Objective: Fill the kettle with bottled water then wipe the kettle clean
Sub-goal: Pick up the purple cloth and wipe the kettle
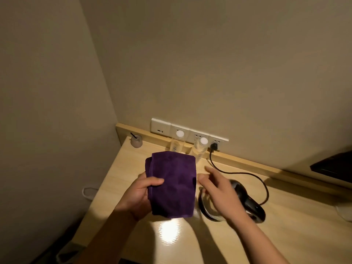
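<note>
My left hand (141,195) holds a folded purple cloth (172,185) above the wooden desk (285,225), thumb on top and fingers underneath. To the right of the cloth my right hand (217,189) hovers with its fingers spread, holding nothing. It covers much of the kettle (247,204), a steel body with a black lid and handle, standing on the desk. Two clear water bottles with white caps, the left bottle (178,141) and the right bottle (201,147), stand at the back by the wall; the cloth hides their lower parts.
A black cord (240,172) runs from the kettle to a plug in the white socket strip (190,133) on the wall. A small cup with a black straw (136,141) sits in the desk's back left corner. A dark object (333,164) juts in at the right.
</note>
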The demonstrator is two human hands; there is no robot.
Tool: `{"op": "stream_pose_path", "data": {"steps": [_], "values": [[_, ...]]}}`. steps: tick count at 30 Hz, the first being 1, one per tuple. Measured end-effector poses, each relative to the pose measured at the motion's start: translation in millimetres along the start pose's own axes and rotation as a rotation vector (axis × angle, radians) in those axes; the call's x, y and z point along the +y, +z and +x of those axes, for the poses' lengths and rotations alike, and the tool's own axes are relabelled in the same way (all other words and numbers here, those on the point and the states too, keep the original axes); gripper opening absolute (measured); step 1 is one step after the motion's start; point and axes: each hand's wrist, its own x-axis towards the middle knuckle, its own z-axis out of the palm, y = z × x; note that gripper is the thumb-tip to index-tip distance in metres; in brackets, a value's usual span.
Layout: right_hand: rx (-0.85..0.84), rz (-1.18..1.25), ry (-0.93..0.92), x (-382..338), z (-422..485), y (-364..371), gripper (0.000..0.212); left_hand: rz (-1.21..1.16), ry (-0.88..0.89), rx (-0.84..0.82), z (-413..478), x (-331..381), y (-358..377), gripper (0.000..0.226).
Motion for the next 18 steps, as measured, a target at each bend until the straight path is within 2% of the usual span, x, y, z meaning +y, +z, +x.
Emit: {"op": "stream_pose_path", "data": {"steps": [2, 3, 7, 9, 12, 16, 18], "values": [[-0.163, 0.350, 0.161, -0.8, 17.2, 33.9, 0.061, 0.051, -0.025, 0.085, 4.9, 13.0, -19.1, 0.071], [-0.186, 0.449, 0.215, 0.0, 28.7, 49.3, 0.048, 0.072, -0.043, 0.115, 9.3, 19.4, -29.5, 0.075], [-0.090, 0.470, 0.278, 12.3, 77.6, 105.5, 0.010, 0.186, -0.101, 0.105, 39.3, 44.8, -75.9, 0.067], [-0.042, 0.376, 0.260, 20.2, 102.2, 130.7, 0.014, 0.299, -0.113, 0.153, 63.2, 54.4, -104.3, 0.061], [-0.003, 0.193, 0.224, 34.3, 132.7, 164.3, 0.024, 0.654, -0.084, 0.278, 103.1, 60.4, -141.2, 0.054], [0.010, 0.010, 0.209, 52.8, 161.4, 190.2, 0.018, 1.025, 0.012, 0.405, 137.8, 50.5, -181.4, 0.057], [0.028, -0.213, 0.179, 60.9, 165.9, 195.3, 0.019, 1.178, 0.052, 0.501, 139.5, 43.2, -194.9, 0.062]]}}
